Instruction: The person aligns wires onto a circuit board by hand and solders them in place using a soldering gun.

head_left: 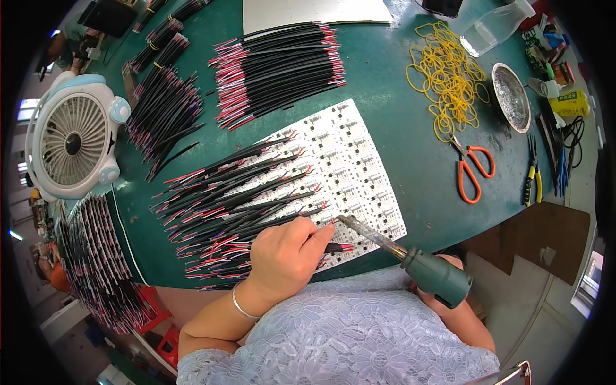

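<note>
Your thin, white, flat circuit-board panel (pixel 359 154) lies on the smooth green tabletop (pixel 385 77), partly covered by black-sleeved wire leads (pixel 256 173). Judged light, stiff and fragile: handle it by the edges. The leads appear soft; grip near the tips. Your left hand (pixel 282 253) pinches a fine red wire end (pixel 333 222), thumb against forefinger. Your right hand (pixel 427 299), mostly hidden, wraps the green-handled soldering iron (pixel 430 273). Tangled yellow rubber bands (pixel 449 77) lie beyond; a white-and-blue plastic fan (pixel 74 144) stands left, red plastic stools (pixel 168 343) below.

Fan (pixel 72 144) stands at left. Scissors (pixel 467 154) lie beside the yellow bands (pixel 449 77); pliers (pixel 533 163) lie right of the scissors. Bottle (pixel 497 29): upper right.
</note>
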### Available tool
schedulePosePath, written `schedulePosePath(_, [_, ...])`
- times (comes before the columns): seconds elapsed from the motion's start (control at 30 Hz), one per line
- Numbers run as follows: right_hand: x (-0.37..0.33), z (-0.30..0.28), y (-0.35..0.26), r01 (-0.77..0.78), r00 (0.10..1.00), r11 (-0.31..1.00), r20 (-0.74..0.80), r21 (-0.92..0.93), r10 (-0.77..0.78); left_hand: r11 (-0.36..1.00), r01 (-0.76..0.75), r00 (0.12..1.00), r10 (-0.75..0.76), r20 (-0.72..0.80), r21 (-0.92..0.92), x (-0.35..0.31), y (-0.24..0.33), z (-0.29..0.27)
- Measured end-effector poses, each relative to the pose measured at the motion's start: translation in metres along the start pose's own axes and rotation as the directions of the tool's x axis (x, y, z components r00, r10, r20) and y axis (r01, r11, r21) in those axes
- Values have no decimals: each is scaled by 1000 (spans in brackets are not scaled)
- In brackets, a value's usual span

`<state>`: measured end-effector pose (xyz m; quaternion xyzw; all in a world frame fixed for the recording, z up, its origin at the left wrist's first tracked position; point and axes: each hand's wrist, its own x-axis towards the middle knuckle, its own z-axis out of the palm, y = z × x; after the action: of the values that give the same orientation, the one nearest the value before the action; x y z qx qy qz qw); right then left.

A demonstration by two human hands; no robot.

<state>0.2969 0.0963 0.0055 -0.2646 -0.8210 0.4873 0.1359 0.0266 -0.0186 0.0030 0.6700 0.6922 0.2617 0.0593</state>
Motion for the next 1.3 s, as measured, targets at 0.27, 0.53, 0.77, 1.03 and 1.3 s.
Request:
schedulePosePath(0.27, [-18,4,4,-110,989,967,-70,229,129,1000,3,1000,-3,9,8,-1,0,0])
schedulePosePath(0.53, [-16,3,4,-93,993,985,-61,143,102,1000,10,1000,-10,10,-6,-1,0,0])
schedulePosePath(0.77, [-13,1,3,-104,994,982,0,159,106,1000,10,1000,-10,17,-20,-1,-1,0])
schedulePosePath(1.03, [-16,1,1,-171,983,958,-30,230,183,1000,15,999,-14,33,-14,0,0,-1])
schedulePosePath(1.3, [-29,5,10,-165,983,970,-54,177,177,1000,-12,999,13,30,-17,-1,-4,0])
